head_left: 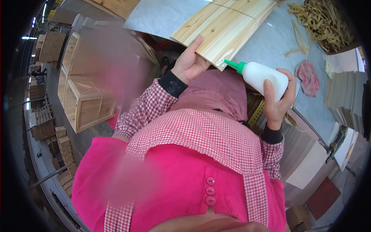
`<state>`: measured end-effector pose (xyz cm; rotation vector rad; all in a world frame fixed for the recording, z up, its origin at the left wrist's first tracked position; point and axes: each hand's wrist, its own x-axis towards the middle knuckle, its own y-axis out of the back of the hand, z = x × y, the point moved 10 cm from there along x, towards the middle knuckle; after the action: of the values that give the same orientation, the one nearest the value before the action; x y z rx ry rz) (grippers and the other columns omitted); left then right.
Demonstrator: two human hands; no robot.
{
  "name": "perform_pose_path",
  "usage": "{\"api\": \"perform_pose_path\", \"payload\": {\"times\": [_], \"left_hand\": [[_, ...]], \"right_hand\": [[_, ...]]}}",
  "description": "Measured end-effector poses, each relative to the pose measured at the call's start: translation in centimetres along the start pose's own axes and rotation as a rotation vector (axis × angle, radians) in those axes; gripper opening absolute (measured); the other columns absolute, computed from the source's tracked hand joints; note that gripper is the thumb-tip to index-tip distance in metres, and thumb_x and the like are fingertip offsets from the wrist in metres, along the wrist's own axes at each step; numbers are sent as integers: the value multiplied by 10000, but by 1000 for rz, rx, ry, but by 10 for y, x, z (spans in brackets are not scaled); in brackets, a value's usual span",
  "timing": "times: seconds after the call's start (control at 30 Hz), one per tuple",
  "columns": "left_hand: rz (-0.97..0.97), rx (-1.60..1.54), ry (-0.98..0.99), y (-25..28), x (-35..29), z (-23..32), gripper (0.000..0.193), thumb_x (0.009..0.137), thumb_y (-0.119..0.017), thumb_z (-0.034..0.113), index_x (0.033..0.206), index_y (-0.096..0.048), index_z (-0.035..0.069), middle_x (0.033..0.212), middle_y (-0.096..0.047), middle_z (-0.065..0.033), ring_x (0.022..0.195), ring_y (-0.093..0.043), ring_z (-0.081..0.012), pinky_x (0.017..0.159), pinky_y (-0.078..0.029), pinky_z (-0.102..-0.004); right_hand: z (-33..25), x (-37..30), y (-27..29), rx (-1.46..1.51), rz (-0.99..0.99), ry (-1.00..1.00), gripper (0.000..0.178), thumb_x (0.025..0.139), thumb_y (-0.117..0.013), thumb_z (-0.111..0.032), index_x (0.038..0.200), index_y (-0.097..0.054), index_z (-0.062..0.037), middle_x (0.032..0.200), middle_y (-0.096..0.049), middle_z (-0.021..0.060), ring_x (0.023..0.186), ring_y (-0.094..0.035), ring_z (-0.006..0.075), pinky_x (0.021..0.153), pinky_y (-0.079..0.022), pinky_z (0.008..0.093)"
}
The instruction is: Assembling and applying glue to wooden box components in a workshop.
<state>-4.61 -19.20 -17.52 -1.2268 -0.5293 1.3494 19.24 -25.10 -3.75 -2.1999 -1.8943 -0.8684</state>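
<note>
My left hand [190, 63] grips the near left edge of a pale wooden panel [222, 31], thumb on top and the other fingers partly hidden underneath. The panel lies on the table and juts over its near edge. In my right hand [279, 100] is a white glue bottle [262, 77], fingers wrapped round its base. Its green nozzle [234, 65] points left, with the tip at the panel's near corner. A glossy whitish streak runs along the panel's edge by that tip.
A heap of tan bands [328, 23] sits at the far right of the grey table [154, 17]. A pinkish crumpled cloth [308, 78] lies nearer. Stacked boards [346, 96] stand at the right. Wooden crates [87, 100] are on the left.
</note>
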Motion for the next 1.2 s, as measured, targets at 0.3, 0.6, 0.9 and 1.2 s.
{"api": "perform_pose_path", "payload": {"times": [0.3, 0.6, 0.9, 1.2], "left_hand": [[38, 11, 17, 15, -15, -7, 466, 968, -538, 246, 1362, -388, 46, 1345, -507, -123, 1232, -508, -255, 1051, -421, -427], [79, 43, 6, 2, -10, -6, 548, 967, -533, 286, 1408, -327, 34, 1399, -447, -156, 1276, -462, -287, 1063, -399, -452], [130, 22, 27, -3, -9, -14, 565, 958, -548, 299, 1406, -330, 33, 1394, -450, -163, 1273, -467, -287, 1057, -413, -439], [26, -6, -55, 12, -31, 7, 531, 952, -564, 290, 1382, -376, 42, 1377, -486, -118, 1256, -487, -250, 1064, -398, -416]], "right_hand": [[47, 50, 16, -127, 250, 137, 396, 787, -741, -159, 1083, -547, 18, 926, -618, 110, 803, -594, 195, 731, -485, 307], [83, 115, 33, -216, 411, 142, 409, 779, -752, -207, 1064, -551, 6, 912, -631, 144, 799, -626, 238, 737, -503, 342], [126, 174, 52, -302, 567, 137, 414, 776, -752, -234, 1039, -551, 15, 892, -635, 161, 809, -633, 265, 749, -506, 363], [144, 121, 15, 417, 515, -323, 301, 882, -655, -306, 1002, -555, -49, 837, -605, 58, 559, -529, 96, 432, -380, 197]]}}
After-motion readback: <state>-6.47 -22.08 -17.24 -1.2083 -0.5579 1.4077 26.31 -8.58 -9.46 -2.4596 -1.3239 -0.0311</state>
